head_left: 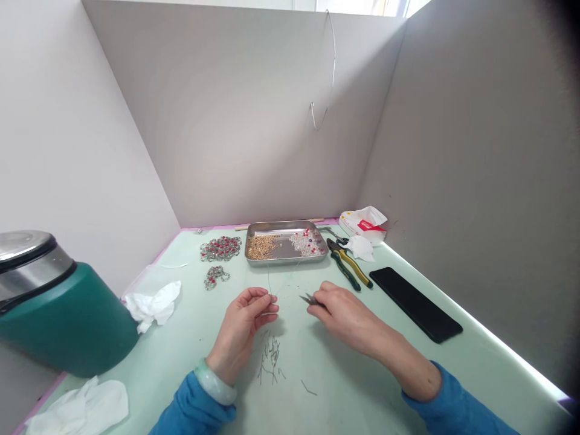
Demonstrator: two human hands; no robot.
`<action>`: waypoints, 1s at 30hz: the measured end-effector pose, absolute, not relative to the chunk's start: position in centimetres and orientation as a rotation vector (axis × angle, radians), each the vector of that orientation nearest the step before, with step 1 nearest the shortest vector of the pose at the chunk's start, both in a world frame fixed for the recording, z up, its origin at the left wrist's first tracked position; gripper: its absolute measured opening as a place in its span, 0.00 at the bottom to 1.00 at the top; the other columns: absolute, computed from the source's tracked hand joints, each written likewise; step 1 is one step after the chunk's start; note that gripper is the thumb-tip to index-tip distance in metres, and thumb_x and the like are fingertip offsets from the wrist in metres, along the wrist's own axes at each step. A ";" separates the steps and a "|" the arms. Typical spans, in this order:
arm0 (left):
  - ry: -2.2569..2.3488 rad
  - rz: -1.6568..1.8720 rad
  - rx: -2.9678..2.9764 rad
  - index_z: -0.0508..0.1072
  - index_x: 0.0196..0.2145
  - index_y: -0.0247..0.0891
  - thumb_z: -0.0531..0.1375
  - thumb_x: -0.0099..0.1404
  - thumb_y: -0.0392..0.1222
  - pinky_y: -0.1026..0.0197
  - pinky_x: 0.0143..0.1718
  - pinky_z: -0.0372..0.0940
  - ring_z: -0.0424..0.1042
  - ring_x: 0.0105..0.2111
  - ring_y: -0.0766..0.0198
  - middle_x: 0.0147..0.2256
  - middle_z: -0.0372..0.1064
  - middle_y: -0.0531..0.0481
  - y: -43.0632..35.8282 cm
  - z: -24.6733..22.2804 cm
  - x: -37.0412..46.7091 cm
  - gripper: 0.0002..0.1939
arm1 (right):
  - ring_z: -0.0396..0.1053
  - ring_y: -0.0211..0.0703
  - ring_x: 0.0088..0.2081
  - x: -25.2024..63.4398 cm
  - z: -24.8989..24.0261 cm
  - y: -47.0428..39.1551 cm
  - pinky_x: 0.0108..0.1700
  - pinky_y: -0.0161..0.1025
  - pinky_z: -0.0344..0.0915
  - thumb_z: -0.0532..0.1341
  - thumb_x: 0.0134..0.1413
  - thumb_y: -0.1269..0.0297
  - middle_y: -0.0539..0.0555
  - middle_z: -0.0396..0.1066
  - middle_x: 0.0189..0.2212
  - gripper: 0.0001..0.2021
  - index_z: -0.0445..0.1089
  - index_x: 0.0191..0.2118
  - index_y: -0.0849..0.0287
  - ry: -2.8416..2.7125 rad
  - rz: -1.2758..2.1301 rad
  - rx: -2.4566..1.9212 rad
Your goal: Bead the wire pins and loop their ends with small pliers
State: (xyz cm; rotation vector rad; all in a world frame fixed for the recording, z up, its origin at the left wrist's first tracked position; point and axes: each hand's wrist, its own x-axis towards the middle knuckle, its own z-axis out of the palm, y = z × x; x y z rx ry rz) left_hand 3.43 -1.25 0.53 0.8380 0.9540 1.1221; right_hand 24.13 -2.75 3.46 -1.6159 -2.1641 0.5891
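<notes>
A thin thread or wire (269, 279) is pinched between the thumb and forefinger of my left hand (247, 323); a fainter strand slants up to the right from the same fingertips. My right hand (339, 314) is closed around a small pointed metal tool (309, 299). Its two slim tips stand slightly apart and point left, a short way from the left fingertips; the grip hides the rest. Below the left hand lies a loose pile of short thin metal pins (270, 353), with one bent pin (309, 388) apart from it.
A metal tray (285, 262) holds gold beads and white and red ones. Red-beaded chains (221, 248) lie left of it, cutting pliers (348, 266) and a black phone-like slab (414, 304) to the right. A green flask (67, 320), crumpled tissues (156, 305) and a tissue pack (362, 223) line the sides.
</notes>
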 end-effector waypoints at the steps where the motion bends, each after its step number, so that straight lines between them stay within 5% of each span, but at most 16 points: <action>1: 0.953 1.124 0.836 0.66 0.32 0.36 0.62 0.57 0.37 0.64 0.32 0.67 0.71 0.29 0.67 0.31 0.69 0.49 -1.2 0.5 3.4 0.07 | 0.61 0.39 0.29 23.9 3.0 -2.7 0.32 0.37 0.55 0.54 0.54 0.64 0.52 0.61 0.27 0.13 0.63 0.21 0.59 -2.178 0.650 -1.586; 9: 0.991 1.147 0.815 0.67 0.32 0.35 0.63 0.55 0.36 0.63 0.31 0.67 0.71 0.29 0.66 0.32 0.70 0.47 -1.0 0.3 3.5 0.07 | 0.61 0.41 0.34 23.9 1.3 -2.9 0.35 0.36 0.56 0.56 0.53 0.59 0.51 0.64 0.29 0.12 0.66 0.24 0.59 -2.224 0.891 -1.392; 21: 0.961 1.153 0.852 0.67 0.33 0.35 0.63 0.56 0.38 0.63 0.34 0.66 0.71 0.31 0.65 0.33 0.70 0.47 -1.2 0.2 3.5 0.08 | 0.63 0.36 0.25 22.2 0.3 -3.8 0.30 0.34 0.58 0.45 0.61 0.52 0.51 0.68 0.22 0.22 0.68 0.29 0.61 -1.811 1.296 -1.315; 30: 1.049 1.216 0.974 0.67 0.33 0.35 0.62 0.57 0.40 0.60 0.37 0.65 0.70 0.32 0.64 0.31 0.71 0.47 -1.5 0.4 3.9 0.08 | 0.64 0.38 0.25 20.0 0.7 -3.7 0.29 0.35 0.53 0.42 0.62 0.55 0.51 0.68 0.20 0.23 0.66 0.25 0.58 -1.973 1.003 -1.549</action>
